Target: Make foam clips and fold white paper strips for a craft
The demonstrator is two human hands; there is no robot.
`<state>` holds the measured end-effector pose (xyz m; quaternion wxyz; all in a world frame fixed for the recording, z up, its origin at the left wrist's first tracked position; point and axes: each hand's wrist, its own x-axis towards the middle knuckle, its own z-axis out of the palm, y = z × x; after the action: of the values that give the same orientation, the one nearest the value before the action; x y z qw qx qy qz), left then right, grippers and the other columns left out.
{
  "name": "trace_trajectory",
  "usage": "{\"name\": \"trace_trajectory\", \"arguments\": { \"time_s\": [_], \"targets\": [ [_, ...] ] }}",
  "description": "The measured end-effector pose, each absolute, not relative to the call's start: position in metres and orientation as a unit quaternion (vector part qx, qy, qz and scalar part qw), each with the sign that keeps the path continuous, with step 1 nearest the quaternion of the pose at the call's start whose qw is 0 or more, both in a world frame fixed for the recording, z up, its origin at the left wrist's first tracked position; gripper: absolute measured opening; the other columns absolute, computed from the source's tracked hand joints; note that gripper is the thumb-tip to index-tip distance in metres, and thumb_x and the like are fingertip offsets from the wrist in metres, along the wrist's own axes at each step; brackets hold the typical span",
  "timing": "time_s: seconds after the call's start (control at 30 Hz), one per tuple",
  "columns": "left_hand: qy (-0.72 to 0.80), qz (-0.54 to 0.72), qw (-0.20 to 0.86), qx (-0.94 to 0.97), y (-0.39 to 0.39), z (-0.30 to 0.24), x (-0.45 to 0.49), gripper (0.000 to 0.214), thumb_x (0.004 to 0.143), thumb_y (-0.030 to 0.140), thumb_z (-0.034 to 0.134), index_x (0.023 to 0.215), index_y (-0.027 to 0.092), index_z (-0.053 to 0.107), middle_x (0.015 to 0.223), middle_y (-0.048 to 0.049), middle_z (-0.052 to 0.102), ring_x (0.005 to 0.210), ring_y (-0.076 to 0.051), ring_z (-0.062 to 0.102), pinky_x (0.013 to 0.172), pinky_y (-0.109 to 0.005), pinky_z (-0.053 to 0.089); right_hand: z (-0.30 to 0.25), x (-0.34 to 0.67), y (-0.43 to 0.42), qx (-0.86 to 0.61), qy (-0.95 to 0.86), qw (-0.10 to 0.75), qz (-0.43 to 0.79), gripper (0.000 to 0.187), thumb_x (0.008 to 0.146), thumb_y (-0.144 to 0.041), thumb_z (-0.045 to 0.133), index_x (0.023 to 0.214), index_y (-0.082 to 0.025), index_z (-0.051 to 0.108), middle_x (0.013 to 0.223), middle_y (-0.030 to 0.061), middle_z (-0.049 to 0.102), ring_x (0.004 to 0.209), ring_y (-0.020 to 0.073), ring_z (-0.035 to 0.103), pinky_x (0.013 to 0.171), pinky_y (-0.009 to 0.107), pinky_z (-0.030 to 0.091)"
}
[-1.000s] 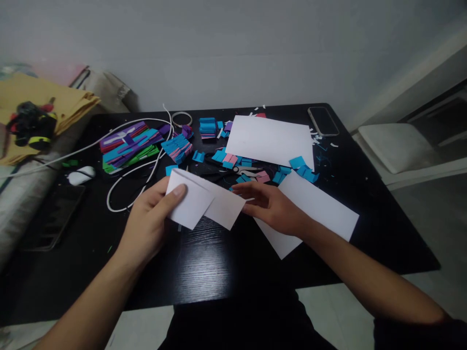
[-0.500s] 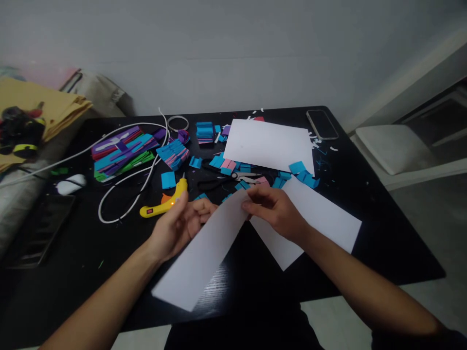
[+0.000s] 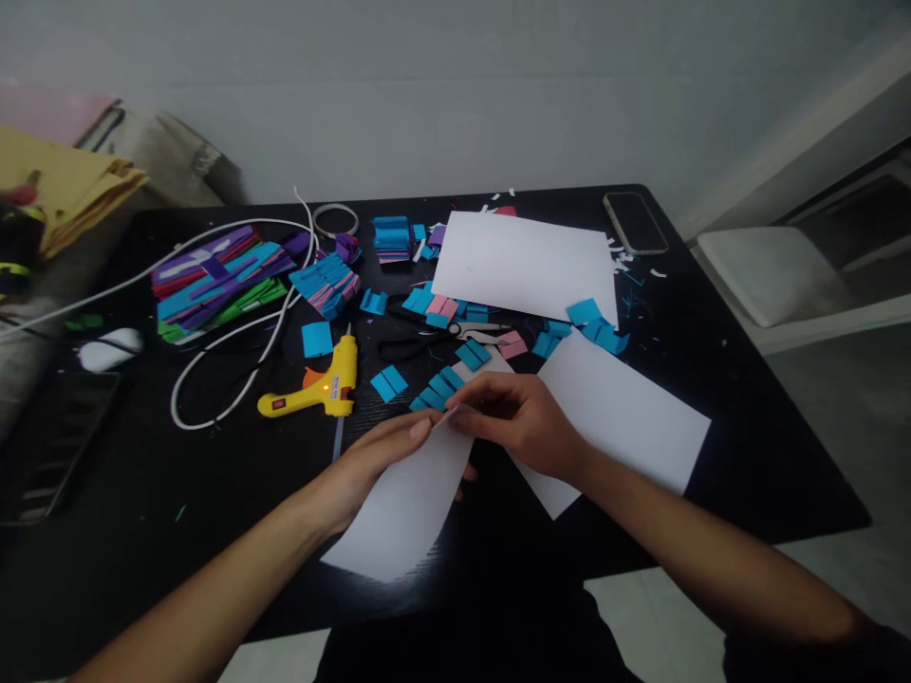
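Observation:
A white paper strip [image 3: 405,512] slants over the near part of the table, its lower end curling toward me. My left hand [image 3: 374,465] is closed on its left edge, thumb on top and fingers underneath, with fingertips showing past the right edge. At the far end of the strip, my right hand [image 3: 525,419] pinches the paper between thumb and fingers. Small folded blue paper pieces [image 3: 437,389] lie just beyond both hands. Another white sheet [image 3: 626,408] rests partly under my right forearm. Black-handled scissors [image 3: 480,332] lie farther back.
A yellow glue gun [image 3: 331,381] with a lit light lies left of my hands, near a looped white cable [image 3: 234,417]. Bundled coloured paper strips [image 3: 220,275], a larger white sheet [image 3: 523,261] and a phone [image 3: 635,224] are toward the back. A white mouse [image 3: 110,350] sits left.
My left hand has turned over and moved right, its fingers now beneath the strip. My right hand has drawn slightly nearer and left, and the strip's far end has come down with it.

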<state>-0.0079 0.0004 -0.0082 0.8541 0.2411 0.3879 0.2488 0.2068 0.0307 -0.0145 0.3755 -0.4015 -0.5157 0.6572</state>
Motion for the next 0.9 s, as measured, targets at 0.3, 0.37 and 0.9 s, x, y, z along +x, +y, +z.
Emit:
{"name": "trace_trajectory", "arguments": {
  "time_s": [0.3,0.37,0.9],
  "targets": [
    [0.364,0.212,0.852,0.312,0.001,-0.009,-0.005,0.036,0.082,0.044,0.082,0.099,0.012,0.074,0.076,-0.0039,0.068,0.060,-0.014,0.066,0.059,-0.025,0.055,-0.020,0.204,0.026,-0.371,-0.518,0.369,0.677,0.018,0.083,-0.033,0.083,0.094,-0.020,0.077,0.080,0.0004,0.074,0.070,0.0136,0.069,0.065,0.027,0.057],
    [0.372,0.222,0.834,0.342,0.002,-0.009,-0.003,0.030,0.084,0.040,0.081,0.094,0.013,0.072,0.073,-0.0011,0.065,0.056,-0.011,0.063,0.056,-0.023,0.053,-0.020,0.204,0.026,-0.383,-0.518,0.364,0.673,0.017,0.085,-0.032,0.080,0.097,-0.020,0.076,0.084,0.0011,0.074,0.070,0.0132,0.068,0.064,0.027,0.056],
    [0.423,0.240,0.717,0.499,0.002,-0.002,-0.004,0.037,0.098,0.050,0.061,0.093,0.015,0.069,0.082,-0.0040,0.068,0.075,-0.015,0.064,0.067,-0.026,0.051,-0.019,0.202,0.018,-0.409,-0.504,0.372,0.663,0.019,0.087,-0.030,0.082,0.101,-0.020,0.076,0.083,0.0006,0.077,0.071,0.0138,0.074,0.070,0.027,0.061]
  ]
}}
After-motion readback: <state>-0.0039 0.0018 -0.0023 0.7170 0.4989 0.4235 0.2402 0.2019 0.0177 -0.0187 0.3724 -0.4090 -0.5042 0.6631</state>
